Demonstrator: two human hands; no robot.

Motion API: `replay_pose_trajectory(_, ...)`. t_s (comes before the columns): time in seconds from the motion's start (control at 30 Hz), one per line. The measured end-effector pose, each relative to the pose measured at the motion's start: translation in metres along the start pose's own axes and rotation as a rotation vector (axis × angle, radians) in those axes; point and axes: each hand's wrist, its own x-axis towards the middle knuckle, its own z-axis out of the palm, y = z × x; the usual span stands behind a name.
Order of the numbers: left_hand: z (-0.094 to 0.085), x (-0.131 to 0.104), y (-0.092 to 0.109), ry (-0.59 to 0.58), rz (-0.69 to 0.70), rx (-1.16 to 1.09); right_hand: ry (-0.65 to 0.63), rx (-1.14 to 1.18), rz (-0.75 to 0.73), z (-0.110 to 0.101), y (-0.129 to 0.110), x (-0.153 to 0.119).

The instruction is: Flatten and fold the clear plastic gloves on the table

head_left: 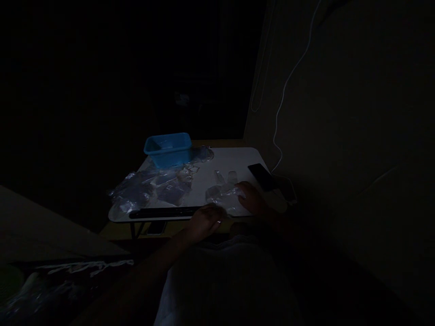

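The light is very dim. A clear, crinkled plastic bag (pixel 222 194) lies on the near right part of the small white table (pixel 231 156). My right hand (pixel 251 198) grips its right side between thumb and fingers. At the table's front edge, my left hand (pixel 205 222) is curled closed on the bag's near left corner; its fingertips are partly hidden. Just beyond the bag are two small clear pieces, one on the left (pixel 219 176) and one on the right (pixel 232 176). Whether anything is inside the bag is too dark to tell.
A blue plastic basket (pixel 172 156) stands at the back left. Several clear plastic packets (pixel 173 190) spread over the table's left side. A dark phone (pixel 261 176) lies on the right, near a white cable (pixel 280 106) along the wall. A long black strip (pixel 163 212) runs along the front edge.
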Motion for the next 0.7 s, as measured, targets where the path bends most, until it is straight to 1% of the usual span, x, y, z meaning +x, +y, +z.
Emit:
replay_pose_trajectory(0.17,-0.001,0.001,0.001,-0.005,-0.004,0.000,-0.002,-0.137,0.062,-0.007,0.000,-0.004)
replay_pose_trajectory(0.37,-0.001,0.000,0.000,-0.048,-0.007,-0.021,0.034,-0.214,0.151,-0.007,0.015,-0.014)
replay_pose_trajectory(0.5,0.004,0.002,-0.006,-0.081,-0.074,0.056,-0.043,-0.232,0.224,-0.005,0.023,-0.010)
replay_pose_trajectory(0.6,0.006,0.002,-0.008,-0.094,-0.133,0.129,-0.120,-0.204,0.246,-0.002,0.022,0.000)
replay_pose_trajectory(0.7,0.006,0.000,-0.008,-0.080,-0.183,0.205,-0.155,-0.184,0.301,0.000,0.018,0.010)
